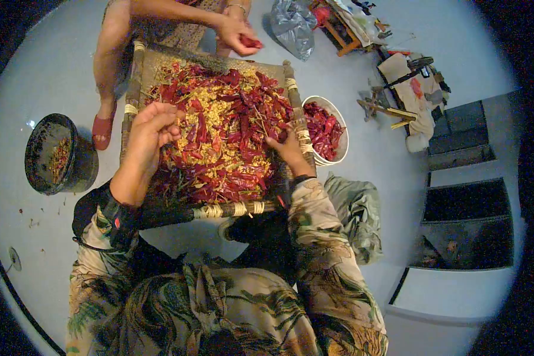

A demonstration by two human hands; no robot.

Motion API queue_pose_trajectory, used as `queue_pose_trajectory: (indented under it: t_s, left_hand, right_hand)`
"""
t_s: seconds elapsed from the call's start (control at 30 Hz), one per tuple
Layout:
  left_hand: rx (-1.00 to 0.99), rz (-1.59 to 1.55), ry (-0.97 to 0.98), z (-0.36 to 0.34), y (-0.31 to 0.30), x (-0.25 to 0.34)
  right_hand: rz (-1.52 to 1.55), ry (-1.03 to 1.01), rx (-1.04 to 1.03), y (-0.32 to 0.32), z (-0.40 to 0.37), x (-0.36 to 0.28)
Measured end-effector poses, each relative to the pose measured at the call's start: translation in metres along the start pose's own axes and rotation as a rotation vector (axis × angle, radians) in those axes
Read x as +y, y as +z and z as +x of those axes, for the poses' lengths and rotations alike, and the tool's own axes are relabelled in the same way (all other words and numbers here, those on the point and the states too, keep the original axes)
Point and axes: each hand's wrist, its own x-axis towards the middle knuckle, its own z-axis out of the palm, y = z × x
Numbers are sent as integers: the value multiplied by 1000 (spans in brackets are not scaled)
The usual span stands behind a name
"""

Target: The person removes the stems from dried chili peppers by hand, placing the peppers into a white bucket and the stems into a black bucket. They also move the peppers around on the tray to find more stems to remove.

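Note:
A framed woven tray (267, 69) in front of me bears dried red chili peppers (243, 190) mixed with many yellow seeds (204, 110) and stalks. Over its left side is my left hand (151, 130), fingers curled in with the tips close together; whatever may be pinched there is too small to make out. My right hand (291, 151) rests at the tray's right edge, thumb apart from the fingers, touching or just above the peppers. Just beyond that edge stands a white bucket (342, 155) holding red peppers (323, 130).
Across the tray sits another person, whose hand (237, 34) holds a red pepper (251, 43). A black bucket (80, 172) with scraps stands at left. A grey plastic bag (293, 29) lies at the back, and a crumpled green cloth (359, 216) lies by my right arm.

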Motion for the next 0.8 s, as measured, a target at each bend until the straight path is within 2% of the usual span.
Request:
queue_pose_trajectory:
  t_s: [0.1, 0.17, 0.23, 0.3, 0.33, 0.37, 0.47, 0.67, 0.77, 0.8]
  left_hand:
    - [19, 9, -13, -1, 3, 1]
    - [21, 23, -20, -2, 6, 3]
    - [23, 41, -27, -2, 7, 5]
    - [9, 46, -23, -2, 5, 3]
    - [0, 49, -22, -2, 6, 3]
    - [8, 58, -27, -3, 7, 4]
    - [17, 64, -27, -4, 7, 7]
    - [0, 38, -19, -6, 4, 7]
    - [21, 40, -24, -6, 7, 8]
    - [15, 47, -28, -5, 5, 7]
  right_hand:
    - [-123, 68, -5, 47, 22, 27]
    - [-173, 71, -109, 47, 11, -27]
    - [-51, -2, -157, 58, 1, -72]
    - [-23, -211, -158, 85, 10, -75]
    - [-249, -242, -124, 81, -4, -106]
    - [-299, -316, -135, 90, -9, -113]
    - [-350, -420, -278, 86, -44, -148]
    - [-567, -729, -492, 79, -111, -151]
    - [-544, -859, -486, 97, -112, -134]
    - [-575, -905, -400, 106, -108, -133]
